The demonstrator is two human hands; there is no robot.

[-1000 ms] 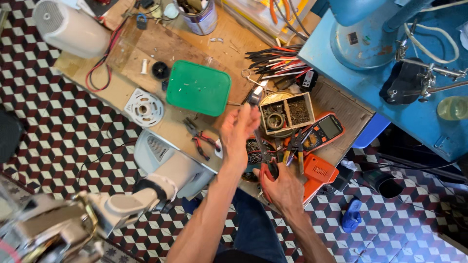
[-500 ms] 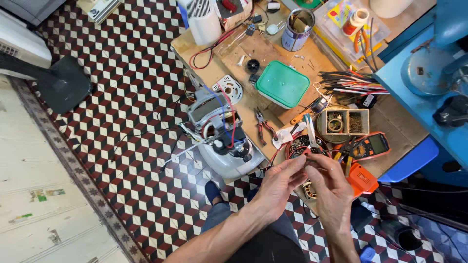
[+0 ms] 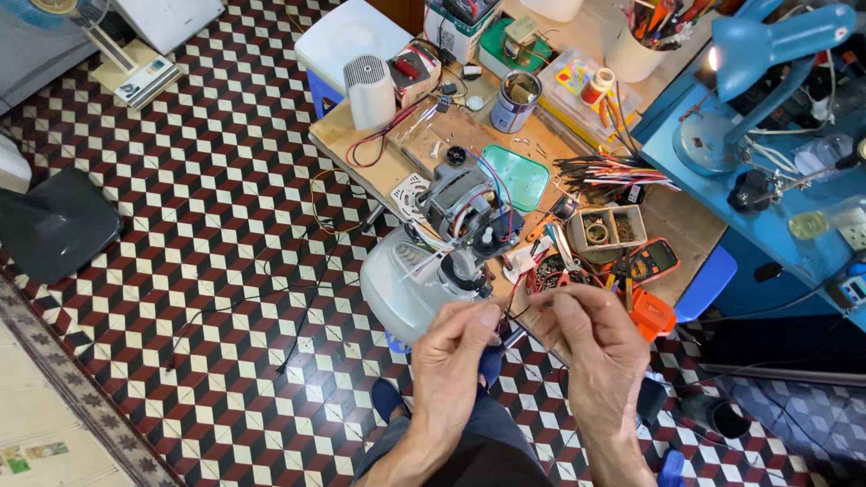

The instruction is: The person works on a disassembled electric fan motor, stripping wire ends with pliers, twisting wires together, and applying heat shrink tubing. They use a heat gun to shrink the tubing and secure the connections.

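A floor of red, black and white cube-pattern tiles lies open on the left, with loose thin wires across it. A low wooden worktable runs diagonally toward the right, crowded with tools; its near edge meets a grey plastic appliance housing with an exposed motor, whose long axis tilts up toward the table. Just below it, the left hand and right hand nearly meet, fingertips pinched together on something too small to tell. A blue metal desk fills the right.
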